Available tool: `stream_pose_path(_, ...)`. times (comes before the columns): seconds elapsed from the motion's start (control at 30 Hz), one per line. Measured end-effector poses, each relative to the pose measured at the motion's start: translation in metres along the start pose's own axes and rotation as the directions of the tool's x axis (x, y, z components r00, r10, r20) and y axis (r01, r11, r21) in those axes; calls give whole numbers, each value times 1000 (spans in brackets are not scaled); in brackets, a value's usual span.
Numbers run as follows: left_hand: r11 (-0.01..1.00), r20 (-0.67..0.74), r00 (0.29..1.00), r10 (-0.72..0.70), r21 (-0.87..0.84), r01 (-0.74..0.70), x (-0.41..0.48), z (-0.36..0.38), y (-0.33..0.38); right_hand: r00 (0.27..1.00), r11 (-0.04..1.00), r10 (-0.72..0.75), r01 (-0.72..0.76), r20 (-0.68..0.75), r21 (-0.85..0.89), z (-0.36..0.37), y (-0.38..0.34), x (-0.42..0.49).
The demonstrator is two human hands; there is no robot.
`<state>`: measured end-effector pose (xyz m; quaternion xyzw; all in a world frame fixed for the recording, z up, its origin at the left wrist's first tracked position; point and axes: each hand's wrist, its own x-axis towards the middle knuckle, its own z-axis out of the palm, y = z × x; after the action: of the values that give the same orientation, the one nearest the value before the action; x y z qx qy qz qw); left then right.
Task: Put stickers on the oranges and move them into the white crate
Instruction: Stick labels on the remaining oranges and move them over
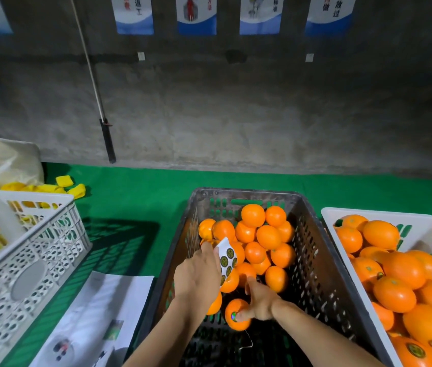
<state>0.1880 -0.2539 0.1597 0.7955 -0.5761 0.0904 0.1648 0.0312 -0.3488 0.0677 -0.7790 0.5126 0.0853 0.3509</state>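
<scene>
A dark plastic crate (312,260) in the middle holds several loose oranges (267,237). My left hand (196,279) holds a white sticker sheet (226,258) with round green-and-yellow stickers over the crate. My right hand (258,300) reaches into the crate, its thumb pressing a sticker onto one orange (236,315) near the front. The white crate (347,250) on the right is heaped with stickered oranges (405,268).
A second white crate (37,250) with yellow items inside stands at the left. Printed paper sheets (98,313) lie on the green table (135,197) in front of it. Yellow pieces (72,185) and a white bag (3,160) sit at the back left by a concrete wall.
</scene>
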Motion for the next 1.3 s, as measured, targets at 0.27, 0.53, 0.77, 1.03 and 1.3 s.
stream_pose_path(0.27,1000,33,999,-18,-17,18,0,-1,0,955,947,187,-114,230,-301,8,-18,-4)
stream_pose_path(0.53,999,82,996,-20,-48,24,1,-1,-2,919,948,316,-312,237,-53,0,-12,-5)
stream_pose_path(0.77,998,85,996,14,-70,-8,2,-3,-2,961,765,226,-73,-160,640,-36,-16,-23)
stream_pose_path(1.03,974,51,998,-49,-219,59,0,-10,-1,948,-275,232,279,-218,920,-113,-38,-65)
stream_pose_path(1.3,971,60,998,-29,-235,43,-1,-9,1,785,-541,453,619,-422,570,-138,-1,-89)
